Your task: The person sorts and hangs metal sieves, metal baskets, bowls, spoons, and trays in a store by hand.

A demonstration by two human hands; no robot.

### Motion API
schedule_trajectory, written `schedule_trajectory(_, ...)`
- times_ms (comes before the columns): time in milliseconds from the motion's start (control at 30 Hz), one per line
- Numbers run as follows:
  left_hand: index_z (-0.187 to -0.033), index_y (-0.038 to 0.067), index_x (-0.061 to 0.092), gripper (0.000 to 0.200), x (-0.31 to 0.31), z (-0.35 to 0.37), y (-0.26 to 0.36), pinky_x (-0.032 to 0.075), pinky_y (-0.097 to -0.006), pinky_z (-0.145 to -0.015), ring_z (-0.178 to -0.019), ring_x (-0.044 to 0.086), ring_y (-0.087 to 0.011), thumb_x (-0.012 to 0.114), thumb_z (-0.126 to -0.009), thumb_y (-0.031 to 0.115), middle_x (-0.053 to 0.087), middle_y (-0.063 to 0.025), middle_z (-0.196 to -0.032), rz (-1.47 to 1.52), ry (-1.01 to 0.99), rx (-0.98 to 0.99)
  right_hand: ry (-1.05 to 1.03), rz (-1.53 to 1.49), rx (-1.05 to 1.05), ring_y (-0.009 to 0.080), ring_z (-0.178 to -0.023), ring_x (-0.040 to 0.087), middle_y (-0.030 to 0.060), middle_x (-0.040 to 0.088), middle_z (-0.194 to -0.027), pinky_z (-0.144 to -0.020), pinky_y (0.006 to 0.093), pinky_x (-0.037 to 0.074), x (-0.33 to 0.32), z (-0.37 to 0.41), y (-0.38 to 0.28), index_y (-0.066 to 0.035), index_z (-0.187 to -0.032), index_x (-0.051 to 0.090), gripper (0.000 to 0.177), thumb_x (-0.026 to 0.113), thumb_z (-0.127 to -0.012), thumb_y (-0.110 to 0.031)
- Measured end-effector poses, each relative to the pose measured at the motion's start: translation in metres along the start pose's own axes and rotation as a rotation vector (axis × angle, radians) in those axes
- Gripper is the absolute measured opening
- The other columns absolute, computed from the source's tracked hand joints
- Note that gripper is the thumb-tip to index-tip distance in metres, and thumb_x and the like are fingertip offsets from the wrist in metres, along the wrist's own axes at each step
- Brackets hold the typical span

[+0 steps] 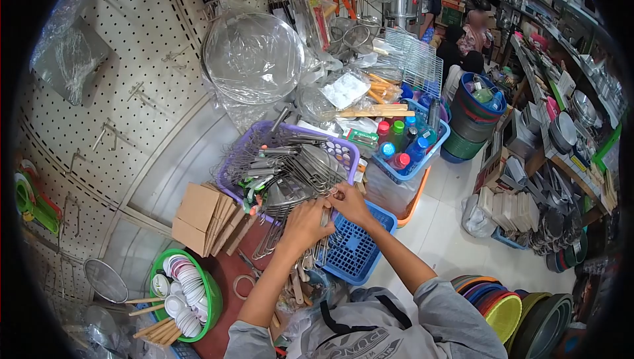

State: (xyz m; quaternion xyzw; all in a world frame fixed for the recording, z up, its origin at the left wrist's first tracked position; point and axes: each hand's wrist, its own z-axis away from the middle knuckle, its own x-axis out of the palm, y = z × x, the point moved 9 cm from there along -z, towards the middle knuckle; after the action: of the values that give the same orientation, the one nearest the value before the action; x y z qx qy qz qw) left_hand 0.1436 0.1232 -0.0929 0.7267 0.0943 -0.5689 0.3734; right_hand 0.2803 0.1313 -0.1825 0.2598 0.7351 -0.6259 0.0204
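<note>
My left hand is closed around a bunch of thin metal pieces with looped wire ends, over the front edge of the purple basket. Close beside it, my right hand pinches at the wire ends of the same bunch; its fingertips partly hide what they grip. Metal utensils and tangled wire pieces are heaped in the purple basket. Beneath my hands stands a blue plastic basket, with several metal pieces hanging near its left side.
Cardboard pieces stand left of the purple basket. A green basket holds white ladles or spoons. Capped bottles fill a light-blue basket at right. A pegboard wall rises at left. Stacked basins stand lower right; people are farther back.
</note>
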Motion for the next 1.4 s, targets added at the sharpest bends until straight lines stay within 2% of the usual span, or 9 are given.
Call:
schedule_trajectory(133, -0.115, 0.009, 0.057, 0.045, -0.004, 0.005, 0.003, 0.048, -0.0486, -0.090, -0.100, 0.064, -0.0411, 0.076, -0.077, 0.024, 0.067, -0.0200, -0.099, -0.001, -0.006, -0.013, 0.070, -0.074, -0.080, 0.0265, -0.073, 0.058, 0.0104, 0.052, -0.082, -0.067, 0.0407, 0.045, 0.003, 0.010, -0.006, 0.000, -0.089, 0.063, 0.025, 0.071, -0.091, -0.023)
schedule_trajectory(433, -0.109, 0.007, 0.057, 0.039, -0.017, 0.020, 0.007, 0.047, -0.0475, -0.089, -0.099, 0.062, -0.0407, 0.077, -0.077, 0.018, 0.066, -0.0197, -0.095, 0.135, -0.016, -0.014, 0.087, -0.057, -0.134, 0.0256, -0.083, 0.059, 0.0108, 0.054, -0.088, -0.074, 0.0378, 0.047, -0.005, 0.026, -0.042, 0.000, -0.096, 0.067, 0.028, 0.070, -0.097, -0.028)
schedule_trajectory(533, -0.108, 0.007, 0.058, 0.037, -0.021, 0.026, 0.002, 0.047, -0.0476, -0.089, -0.098, 0.062, -0.0409, 0.077, -0.077, 0.018, 0.066, -0.0203, -0.094, 0.148, -0.014, -0.038, 0.047, -0.192, -0.255, 0.0257, -0.087, 0.060, 0.0108, 0.056, -0.094, -0.077, 0.0371, 0.048, -0.005, 0.025, -0.037, -0.002, -0.105, 0.067, 0.023, 0.071, -0.096, -0.023)
schedule_trajectory(633, -0.107, 0.007, 0.059, 0.037, -0.022, 0.028, 0.001, 0.047, -0.0481, -0.089, -0.097, 0.061, -0.0411, 0.077, -0.078, 0.019, 0.066, -0.0211, -0.093, 0.136, -0.006, -0.037, 0.145, -0.259, -0.107, 0.0278, -0.096, 0.062, 0.0109, 0.059, -0.103, -0.086, 0.0386, 0.050, -0.018, 0.021, -0.016, -0.004, -0.120, 0.065, 0.032, 0.073, -0.091, -0.016)
schedule_trajectory(733, -0.106, 0.007, 0.060, 0.037, -0.023, 0.029, 0.002, 0.047, -0.0485, -0.089, -0.097, 0.062, -0.0409, 0.078, -0.077, 0.019, 0.066, -0.0217, -0.092, 0.105, -0.040, -0.050, 0.399, 0.368, -0.351, 0.0311, -0.103, 0.063, 0.0113, 0.061, -0.112, -0.094, 0.0417, 0.050, -0.038, 0.012, -0.033, -0.009, -0.134, 0.060, 0.051, 0.074, -0.085, -0.011)
schedule_trajectory(833, -0.105, 0.007, 0.060, 0.037, -0.023, 0.033, 0.006, 0.048, -0.0490, -0.089, -0.097, 0.062, -0.0404, 0.079, -0.077, 0.019, 0.065, -0.0216, -0.091, 0.010, -0.049, -0.050, 0.354, 0.415, -0.374, 0.0319, -0.108, 0.063, 0.0098, 0.065, -0.122, -0.098, 0.0451, 0.051, -0.035, -0.007, -0.019, -0.013, -0.135, 0.063, 0.054, 0.076, -0.083, -0.013)
schedule_trajectory(933, -0.105, 0.007, 0.060, 0.038, -0.025, 0.035, 0.008, 0.047, -0.0484, -0.087, -0.095, 0.064, -0.0392, 0.080, -0.076, 0.019, 0.066, -0.0200, -0.088, -0.048, -0.039, -0.040, 0.248, 0.465, -0.287, 0.0299, -0.108, 0.064, 0.0056, 0.070, -0.124, -0.095, 0.0446, 0.052, -0.030, -0.020, -0.004, -0.018, -0.132, 0.070, 0.051, 0.078, -0.081, -0.016)
schedule_trajectory(1067, -0.111, 0.008, 0.057, 0.047, -0.023, 0.037, 0.008, 0.046, -0.0462, -0.086, -0.087, 0.066, -0.0387, 0.082, -0.074, 0.022, 0.067, -0.0168, -0.083, -0.156, -0.033, -0.011, 0.321, 0.536, -0.419, 0.0248, -0.103, 0.066, 0.0005, 0.075, -0.120, -0.092, 0.0410, 0.053, -0.029, -0.015, -0.005, -0.021, -0.127, 0.075, 0.048, 0.081, -0.079, -0.019)
schedule_trajectory(1400, -0.137, 0.004, 0.052, 0.070, -0.038, 0.041, 0.002, 0.045, -0.0461, -0.087, -0.079, 0.068, -0.0410, 0.078, -0.080, 0.036, 0.072, -0.0230, -0.081, -0.286, -0.019, -0.094, 0.465, 0.514, -0.632, 0.0181, -0.089, 0.066, -0.0027, 0.077, -0.117, -0.078, 0.0352, 0.055, -0.029, -0.002, -0.034, -0.019, -0.114, 0.082, 0.037, 0.082, -0.076, -0.019)
